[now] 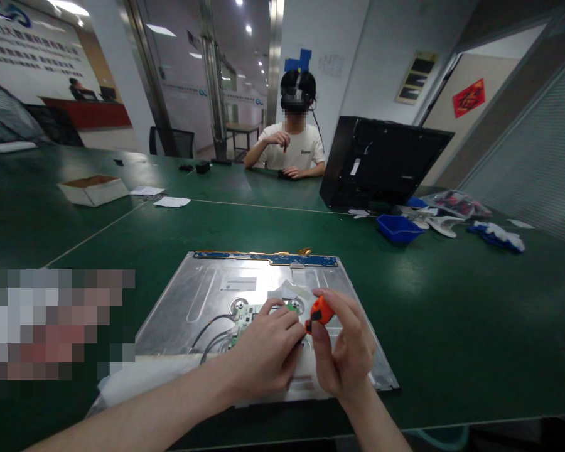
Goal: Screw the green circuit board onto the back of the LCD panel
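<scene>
A flat silver metal panel (202, 301) with a blue circuit strip (273, 258) along its far edge lies on the green table. On its middle sits a green circuit board (243, 321) with dark cables running left. My left hand (270, 342) rests over the board with curled fingers; whatever its fingertips hold, if anything, is hidden. Just to the right, my right hand (346, 345) pinches an orange and black screwdriver handle (322, 310) between thumb and fingers. The tool's tip points down-left toward my left fingertips.
White wrapping (145, 375) lies at the panel's near left. Beyond stand a black monitor (386, 163), a blue tray (398, 229), gloves (496, 236) and an open box (94, 190). Across the table (452, 314) sits a person (294, 144) wearing a headset.
</scene>
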The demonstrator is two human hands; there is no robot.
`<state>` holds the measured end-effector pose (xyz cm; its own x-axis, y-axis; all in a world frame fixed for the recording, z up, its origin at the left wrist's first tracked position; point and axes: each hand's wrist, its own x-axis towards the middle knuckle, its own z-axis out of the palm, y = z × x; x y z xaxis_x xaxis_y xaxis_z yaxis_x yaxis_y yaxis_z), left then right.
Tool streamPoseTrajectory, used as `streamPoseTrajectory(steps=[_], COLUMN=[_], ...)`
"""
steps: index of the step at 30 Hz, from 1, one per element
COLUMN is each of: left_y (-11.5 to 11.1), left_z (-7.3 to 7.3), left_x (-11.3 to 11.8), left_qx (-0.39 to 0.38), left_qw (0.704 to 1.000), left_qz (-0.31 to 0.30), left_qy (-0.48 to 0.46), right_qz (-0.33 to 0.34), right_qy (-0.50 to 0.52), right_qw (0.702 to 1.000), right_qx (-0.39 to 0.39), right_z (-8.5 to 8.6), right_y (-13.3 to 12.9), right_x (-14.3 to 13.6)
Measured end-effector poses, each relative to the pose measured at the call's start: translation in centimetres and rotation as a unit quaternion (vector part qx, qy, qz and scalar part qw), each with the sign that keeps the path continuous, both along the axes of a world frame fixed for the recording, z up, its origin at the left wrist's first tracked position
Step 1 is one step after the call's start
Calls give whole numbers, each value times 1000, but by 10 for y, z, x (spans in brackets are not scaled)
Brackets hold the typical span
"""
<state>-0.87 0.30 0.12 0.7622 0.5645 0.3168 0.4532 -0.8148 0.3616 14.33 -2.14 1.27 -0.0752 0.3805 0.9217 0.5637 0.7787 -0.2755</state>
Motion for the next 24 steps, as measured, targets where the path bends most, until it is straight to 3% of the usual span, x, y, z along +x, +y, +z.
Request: streamPoseTrajectory(steps=[6, 14, 24], left_y=[0, 0, 0], left_z=[1, 3, 2], left_x=[-1, 0, 0], left_qx=[-8, -3, -4], left_qw=[1000, 1000, 1000], left_qz=[2, 0, 1], left_qy=[10, 22, 11], right_qz=[40, -32, -7], right_qy=[32, 6, 1], right_qw=[999, 999, 1000], right_qx=[-1, 30, -11], right_z=[-3, 3, -1], right_y=[2, 0, -1], right_x=[-1, -2, 0])
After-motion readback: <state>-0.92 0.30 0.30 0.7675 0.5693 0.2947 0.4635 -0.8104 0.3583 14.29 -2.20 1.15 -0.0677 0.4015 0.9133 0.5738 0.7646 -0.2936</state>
